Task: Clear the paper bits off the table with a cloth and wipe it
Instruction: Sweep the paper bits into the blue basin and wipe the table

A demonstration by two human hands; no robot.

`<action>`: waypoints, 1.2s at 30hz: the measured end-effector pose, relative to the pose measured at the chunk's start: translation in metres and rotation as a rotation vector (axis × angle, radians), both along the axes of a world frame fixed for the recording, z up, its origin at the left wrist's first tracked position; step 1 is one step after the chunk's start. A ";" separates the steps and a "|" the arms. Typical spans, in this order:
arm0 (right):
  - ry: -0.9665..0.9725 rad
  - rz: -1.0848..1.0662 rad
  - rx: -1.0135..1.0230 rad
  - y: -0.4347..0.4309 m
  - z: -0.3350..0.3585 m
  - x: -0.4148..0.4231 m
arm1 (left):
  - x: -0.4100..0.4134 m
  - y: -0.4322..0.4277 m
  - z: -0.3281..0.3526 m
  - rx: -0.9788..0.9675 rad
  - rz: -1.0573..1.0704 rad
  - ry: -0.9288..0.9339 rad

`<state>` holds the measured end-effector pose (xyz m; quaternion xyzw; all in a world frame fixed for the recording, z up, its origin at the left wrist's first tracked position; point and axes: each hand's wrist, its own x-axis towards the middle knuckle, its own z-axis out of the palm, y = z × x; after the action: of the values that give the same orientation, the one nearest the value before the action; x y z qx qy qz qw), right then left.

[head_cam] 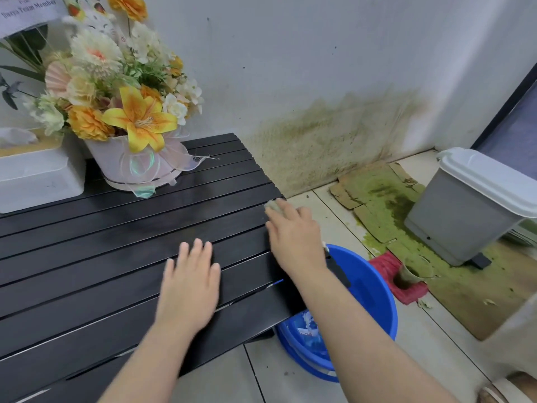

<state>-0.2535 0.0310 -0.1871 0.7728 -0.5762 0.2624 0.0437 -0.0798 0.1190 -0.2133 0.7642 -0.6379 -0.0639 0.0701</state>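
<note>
A black slatted table point(87, 257) fills the lower left. My left hand point(189, 283) lies flat on the slats, fingers apart, holding nothing. My right hand point(293, 234) presses down at the table's right edge, over a pale cloth point(271, 205). Only a small corner of the cloth shows past my fingertips; the rest is hidden under the hand. No paper bits show on the slats. A blue bucket point(369, 292) stands on the floor just under that right edge, with white scraps inside.
A flower arrangement in a white pot point(130, 117) and a white plastic box point(37, 178) stand at the table's back left. A grey pedal bin point(470, 210), green-stained cardboard point(374, 196), a red cloth point(389, 271) and a stained wall lie to the right.
</note>
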 end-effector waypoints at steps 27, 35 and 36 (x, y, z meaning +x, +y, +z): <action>0.141 0.170 0.057 0.034 -0.008 0.005 | -0.017 0.004 0.002 0.004 0.044 0.083; 0.130 -0.056 0.208 -0.002 -0.018 -0.037 | -0.017 0.003 0.002 0.018 0.041 0.064; 0.106 -0.093 0.247 -0.009 -0.015 -0.046 | -0.017 0.003 0.002 0.016 0.041 0.065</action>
<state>-0.2998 0.0222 -0.2020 0.7574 -0.6363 0.1460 -0.0095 -0.0972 0.1220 -0.2116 0.7753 -0.6189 -0.0924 0.0858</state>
